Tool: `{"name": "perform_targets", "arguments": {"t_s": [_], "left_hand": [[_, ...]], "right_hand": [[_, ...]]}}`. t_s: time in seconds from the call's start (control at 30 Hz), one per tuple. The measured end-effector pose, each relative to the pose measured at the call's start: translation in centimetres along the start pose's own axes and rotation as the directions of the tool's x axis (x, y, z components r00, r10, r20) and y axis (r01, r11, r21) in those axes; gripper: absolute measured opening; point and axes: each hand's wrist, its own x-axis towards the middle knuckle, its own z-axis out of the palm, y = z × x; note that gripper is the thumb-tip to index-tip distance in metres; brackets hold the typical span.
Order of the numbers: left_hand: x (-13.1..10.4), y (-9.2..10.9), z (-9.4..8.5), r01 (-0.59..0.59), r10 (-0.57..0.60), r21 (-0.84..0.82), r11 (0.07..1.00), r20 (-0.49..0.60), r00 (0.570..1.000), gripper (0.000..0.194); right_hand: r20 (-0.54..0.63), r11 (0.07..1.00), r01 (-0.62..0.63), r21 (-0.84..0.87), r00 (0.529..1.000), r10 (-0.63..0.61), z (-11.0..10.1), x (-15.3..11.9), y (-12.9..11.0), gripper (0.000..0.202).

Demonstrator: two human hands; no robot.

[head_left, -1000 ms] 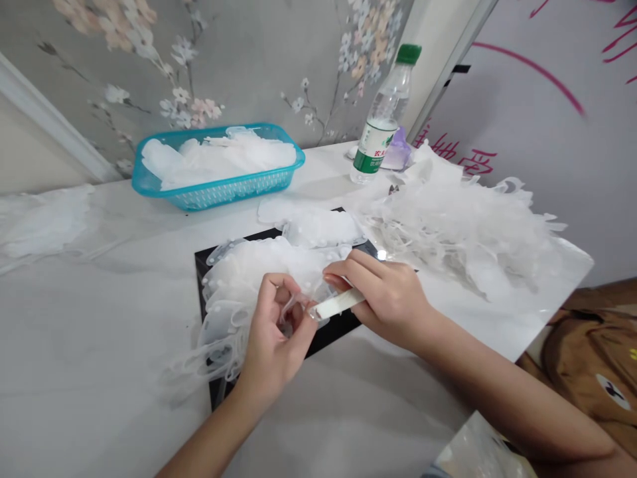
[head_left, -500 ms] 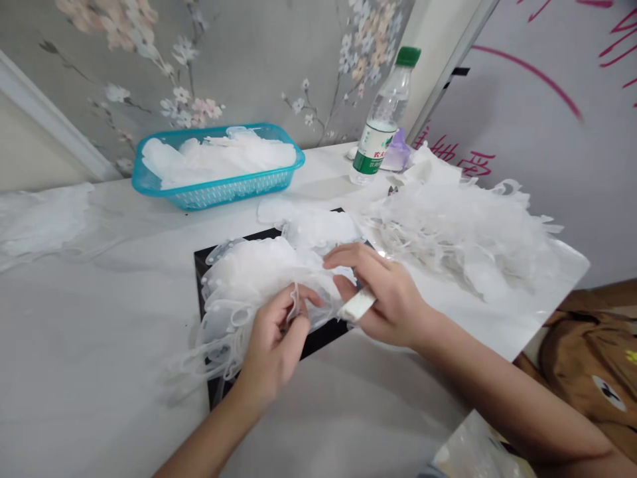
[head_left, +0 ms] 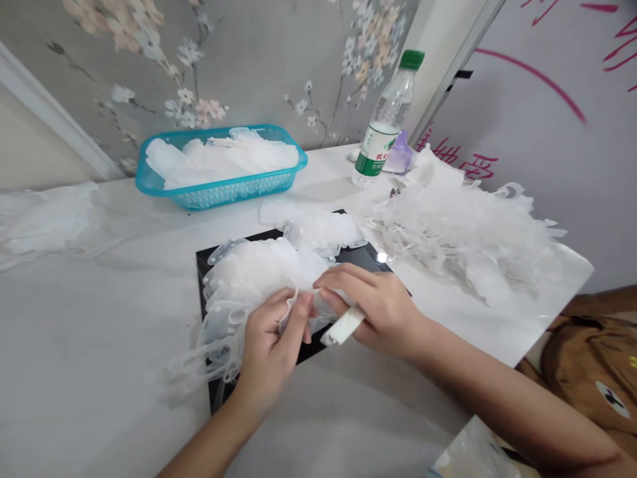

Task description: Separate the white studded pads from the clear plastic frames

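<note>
My left hand (head_left: pixel 276 338) is closed, thumb against fingers, on a thin translucent white piece with a narrow looped strip (head_left: pixel 291 309). My right hand (head_left: pixel 381 305) meets it from the right, its thumb and forefinger pinching the edge of the same piece. A short, flat white bar (head_left: pixel 343 326) is tucked in the right hand and sticks out below the fingers; its full shape is hidden. Under both hands, a heap of similar translucent white pieces (head_left: pixel 253 269) with small holes and loops lies on a black tray (head_left: pixel 371 259).
Behind stands a blue basket (head_left: pixel 223 196) full of white pieces. A water bottle (head_left: pixel 381 133) with a green cap is upright at the back. Tangled white strips (head_left: pixel 462 232) are heaped on the right of the white table (head_left: pixel 124 318). More white sheets (head_left: pixel 50 219) lie at left.
My right hand has moved left and down to my left hand, and its fingers have closed on the piece. My left thumb has pressed in.
</note>
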Motion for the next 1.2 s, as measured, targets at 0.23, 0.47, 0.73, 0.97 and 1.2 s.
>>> {"name": "perform_targets", "arguments": {"t_s": [0.23,0.47,0.73,0.97,1.2], "left_hand": [[-0.2,0.2,0.0,0.104,-0.111,-0.118,0.987,-0.057,0.992,0.047],[-0.2,0.1,-0.1,0.111,-0.106,-0.062,0.992,0.079,0.991,0.049],[-0.4,-0.1,0.3,0.234,-0.223,-0.133,0.963,0.092,0.97,0.038],[-0.5,0.0,0.3,0.134,-0.13,-0.089,0.987,0.053,0.99,0.041],[-0.5,0.2,0.3,0.216,-0.213,-0.139,0.967,0.034,0.976,0.02]], "right_hand": [[-0.323,0.951,-0.299,-0.078,0.91,0.259,-0.8,0.4,1.9,0.012],[0.056,0.991,-0.071,0.118,0.996,0.065,-0.4,0.1,1.7,0.034],[0.06,0.994,-0.059,0.087,0.997,0.054,0.5,-0.2,0.7,0.019],[0.078,0.99,-0.021,0.14,0.997,0.01,0.3,-0.4,0.1,0.02],[0.114,0.991,0.024,0.131,0.993,-0.04,-0.1,-0.5,0.2,0.014]]}}
